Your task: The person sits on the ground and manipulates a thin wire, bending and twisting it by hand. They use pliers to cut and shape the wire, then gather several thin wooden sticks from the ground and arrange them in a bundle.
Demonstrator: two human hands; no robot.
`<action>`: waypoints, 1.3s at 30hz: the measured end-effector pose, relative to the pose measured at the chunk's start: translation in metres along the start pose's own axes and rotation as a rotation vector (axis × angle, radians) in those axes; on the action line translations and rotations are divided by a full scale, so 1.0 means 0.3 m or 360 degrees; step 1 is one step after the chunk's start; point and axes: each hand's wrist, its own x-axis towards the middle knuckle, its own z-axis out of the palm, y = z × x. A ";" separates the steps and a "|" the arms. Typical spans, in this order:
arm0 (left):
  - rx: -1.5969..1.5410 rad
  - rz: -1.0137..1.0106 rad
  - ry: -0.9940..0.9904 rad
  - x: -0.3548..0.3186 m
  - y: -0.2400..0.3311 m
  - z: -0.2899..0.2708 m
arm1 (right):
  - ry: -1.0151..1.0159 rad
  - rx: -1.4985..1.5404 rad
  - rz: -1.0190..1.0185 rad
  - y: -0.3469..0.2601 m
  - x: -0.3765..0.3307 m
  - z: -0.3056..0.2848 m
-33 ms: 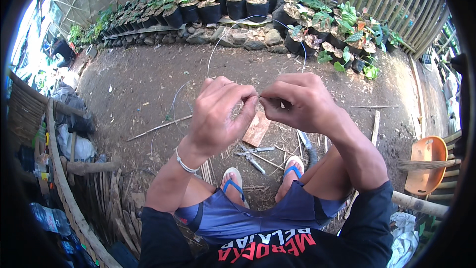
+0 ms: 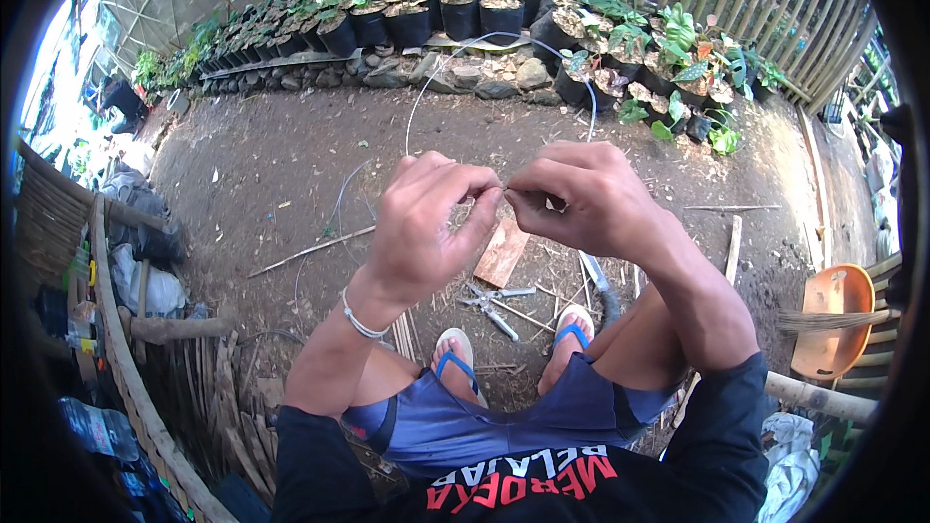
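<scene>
My left hand [image 2: 426, 218] and my right hand [image 2: 586, 199] are raised close together in front of me, thumb and forefinger pinched on each. A thin pale wire [image 2: 408, 126] arches up and away from one hand and round to the other in a wide loop. Its ends seem to meet between my fingertips, though the join is too small to make out. Below, on the dirt floor, lie open pliers [image 2: 489, 302], a flat wooden block [image 2: 502, 254] and a knife [image 2: 595, 273] by my right foot.
Potted plants [image 2: 407, 24] line a stone edging at the back. Another length of wire [image 2: 339, 199] and a thin stick [image 2: 310, 251] lie on the ground to the left. An orange plastic tub [image 2: 835, 353] sits at the right, while a bamboo rail [image 2: 121, 329] curves along the left.
</scene>
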 end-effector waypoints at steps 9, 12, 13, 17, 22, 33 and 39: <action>-0.0107 -0.0453 0.0337 -0.023 -0.027 0.058 | 0.0290 0.0027 0.1104 -0.031 0.008 -0.008; -0.0166 -0.0472 0.0362 -0.034 -0.010 0.101 | 0.0310 0.0814 0.1161 -0.051 0.000 0.058; -0.0181 -0.0466 0.0339 -0.040 0.002 0.116 | 0.0332 0.0847 0.1108 -0.048 -0.001 0.079; -0.0533 -0.0522 0.0240 -0.042 0.016 0.139 | 0.0311 0.0915 0.1112 -0.004 -0.016 0.094; 0.0227 0.0037 0.0493 0.002 -0.040 0.050 | -0.0179 0.1169 0.0969 0.074 -0.023 0.024; -0.1023 -0.1135 -0.0110 -0.027 -0.082 0.045 | -0.0270 0.0809 0.1304 0.041 0.008 0.022; -0.1016 -0.0986 -0.0167 -0.030 -0.083 0.059 | -0.0195 0.0982 0.1293 0.043 0.013 0.019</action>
